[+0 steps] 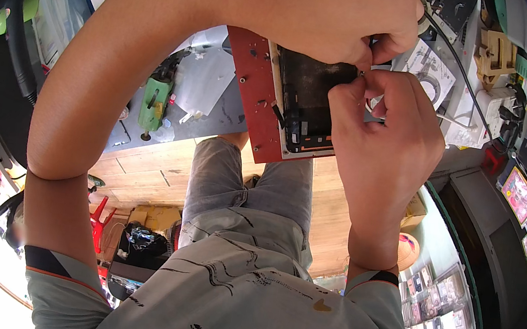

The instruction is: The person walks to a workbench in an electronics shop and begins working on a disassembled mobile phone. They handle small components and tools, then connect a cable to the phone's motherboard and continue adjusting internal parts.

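Observation:
A dark flat device [314, 94], like an opened tablet or phone frame with a pale rim, lies on a red board [241, 60]. My left arm arcs over the top, and my left hand [371, 18] has its fingertips pinched at the device's right side. Right there, almost touching them, my right hand [394, 119] is closed with thumb and forefinger pressed together. A tiny metallic bit shows between the two sets of fingertips. What each hand grips is too small or hidden to name. Part of the device's far end is behind my left forearm.
A green clamp-like tool [152, 105] and a clear plastic sheet [201, 82] lie on the dark bench at left. A black cable [459, 64] runs down the cluttered right side, near a wooden stand [496, 56] and a white power strip [486, 112].

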A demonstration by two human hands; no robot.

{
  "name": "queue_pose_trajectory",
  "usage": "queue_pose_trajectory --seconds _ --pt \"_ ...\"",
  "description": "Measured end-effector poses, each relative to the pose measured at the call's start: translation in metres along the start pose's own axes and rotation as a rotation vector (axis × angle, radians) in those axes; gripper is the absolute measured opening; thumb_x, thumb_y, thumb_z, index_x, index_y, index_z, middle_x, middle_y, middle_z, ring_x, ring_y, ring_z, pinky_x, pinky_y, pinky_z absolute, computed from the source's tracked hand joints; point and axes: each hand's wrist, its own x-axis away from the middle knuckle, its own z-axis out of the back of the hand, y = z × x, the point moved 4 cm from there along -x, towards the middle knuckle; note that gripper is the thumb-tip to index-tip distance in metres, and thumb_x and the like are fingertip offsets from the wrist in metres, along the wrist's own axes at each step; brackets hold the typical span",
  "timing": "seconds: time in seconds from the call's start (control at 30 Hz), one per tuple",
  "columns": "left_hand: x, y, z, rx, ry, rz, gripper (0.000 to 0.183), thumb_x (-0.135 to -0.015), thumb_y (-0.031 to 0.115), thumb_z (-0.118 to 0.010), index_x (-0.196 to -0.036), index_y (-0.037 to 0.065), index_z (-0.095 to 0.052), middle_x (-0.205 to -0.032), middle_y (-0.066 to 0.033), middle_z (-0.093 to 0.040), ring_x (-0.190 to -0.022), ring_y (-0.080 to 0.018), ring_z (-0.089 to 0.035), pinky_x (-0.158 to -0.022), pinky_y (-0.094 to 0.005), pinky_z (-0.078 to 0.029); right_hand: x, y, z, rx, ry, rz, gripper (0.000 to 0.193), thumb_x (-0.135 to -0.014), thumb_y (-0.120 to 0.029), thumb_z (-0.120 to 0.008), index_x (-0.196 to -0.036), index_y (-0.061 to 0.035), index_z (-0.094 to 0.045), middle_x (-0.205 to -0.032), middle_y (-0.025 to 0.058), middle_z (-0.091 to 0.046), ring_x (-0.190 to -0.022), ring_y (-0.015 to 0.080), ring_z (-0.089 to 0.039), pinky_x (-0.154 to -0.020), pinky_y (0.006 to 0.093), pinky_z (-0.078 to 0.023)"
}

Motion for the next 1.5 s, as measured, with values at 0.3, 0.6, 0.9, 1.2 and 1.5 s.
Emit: queue_pose_trajectory --seconds 0.3,0.6,0.9,1.2,1.5 --pt "-0.002 0.0 0.0 0.006 0.019 -0.029 0.009 -0.083 0.004 -0.065 -0.083 -0.005 -0.066 -0.09 -0.0175 -0.06 -0.091 -0.0359 -0.063 -0.083 -0.0431 -0.05 -0.001 0.001 0.002 0.036 0.004 -0.003 0.013 -0.076 0.0 -0.075 -0.08 -0.0035 -0.063 -0.073 0.0064 -0.064 -0.055 0.0198 -0.054 -0.052 0.0352 -0.044" --pt "-0.003 -0.003 0.0 -0.014 -0.017 0.0 0.011 -0.085 0.007 -0.065 -0.082 -0.004 -0.065 -0.091 -0.0175 -0.06 -0.094 -0.0351 -0.062 -0.085 -0.0434 -0.05 -0.001 0.003 0.002 -0.028 -0.01 -0.029 0.01 -0.077 -0.004 -0.074 -0.079 -0.005 -0.065 -0.073 0.0052 -0.065 -0.059 0.0219 -0.061 -0.052 0.0358 -0.049" --pt "0.001 0.001 0.001 0.023 0.005 -0.035 0.016 -0.09 0.012 -0.067 -0.086 -0.003 -0.067 -0.093 -0.016 -0.059 -0.096 -0.0339 -0.062 -0.087 -0.0431 -0.049 0.012 0.037 0.012 -0.433 -0.096 -0.267 0.01 -0.082 -0.002 -0.077 -0.091 0.0 -0.073 -0.084 0.0087 -0.073 -0.066 0.0165 -0.065 -0.061 0.0287 -0.053" --pt "0.001 0.001 0.0 0.02 0.01 -0.013 0.014 -0.089 0.01 -0.067 -0.083 -0.003 -0.066 -0.094 -0.0158 -0.059 -0.095 -0.0341 -0.062 -0.085 -0.0432 -0.049 0.008 0.024 0.002 -0.425 -0.062 -0.147 0.009 -0.083 0.001 -0.077 -0.089 0.0008 -0.071 -0.081 0.0076 -0.07 -0.064 0.0158 -0.064 -0.056 0.0289 -0.051" --pt "-0.001 0.001 -0.001 0.052 0.02 0.006 0.012 -0.088 0.006 -0.065 -0.082 -0.004 -0.065 -0.093 -0.0164 -0.059 -0.091 -0.0341 -0.063 -0.082 -0.0427 -0.05 0.006 0.014 0.0 -0.241 0.022 -0.045 0.013 -0.078 0.002 -0.076 -0.083 -0.0029 -0.066 -0.074 0.0058 -0.065 -0.056 0.0187 -0.062 -0.048 0.032 -0.048"
